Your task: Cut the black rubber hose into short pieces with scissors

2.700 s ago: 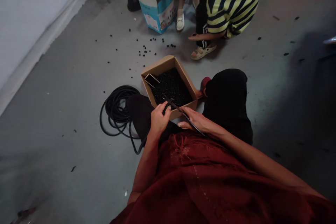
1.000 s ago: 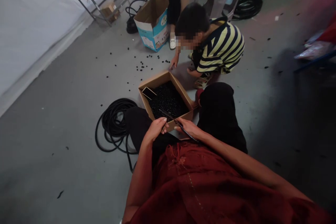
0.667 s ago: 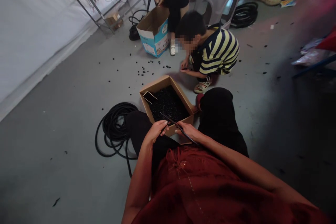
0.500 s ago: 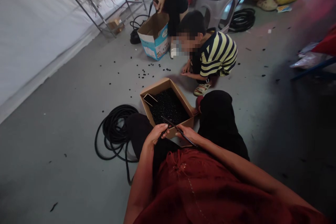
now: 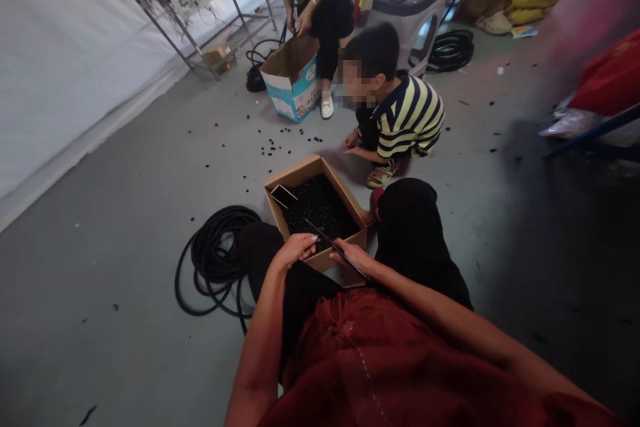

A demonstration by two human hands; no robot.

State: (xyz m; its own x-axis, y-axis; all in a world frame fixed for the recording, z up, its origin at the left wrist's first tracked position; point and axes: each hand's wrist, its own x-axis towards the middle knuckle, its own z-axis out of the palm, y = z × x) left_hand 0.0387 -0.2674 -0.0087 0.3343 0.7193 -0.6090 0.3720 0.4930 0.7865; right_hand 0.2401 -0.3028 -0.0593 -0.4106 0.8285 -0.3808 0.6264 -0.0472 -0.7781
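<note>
Between my black-clad knees stands an open cardboard box (image 5: 314,170), heaped with small black rubber pieces (image 5: 317,213). A phone (image 5: 283,196) lies at its far left corner. My right hand (image 5: 347,255) is shut on a thin black rod or tube (image 5: 333,245), which slants over the box's near rim. My left hand (image 5: 295,250) is close beside the rod, with its fingers curved above the near rim. Whether that hand holds anything is hidden.
A coil of black tubing (image 5: 215,260) lies left of my knee. Black pieces (image 5: 273,145) are scattered on the grey floor. A crouching person in a striped shirt (image 5: 407,117) is beyond the box, near a seated person (image 5: 320,13) and a blue-and-white carton (image 5: 293,83).
The view has tilted up and widened, showing more of the room. The crouching person has drawn back from the scattered pieces. My hands stay at the box's near rim.
</note>
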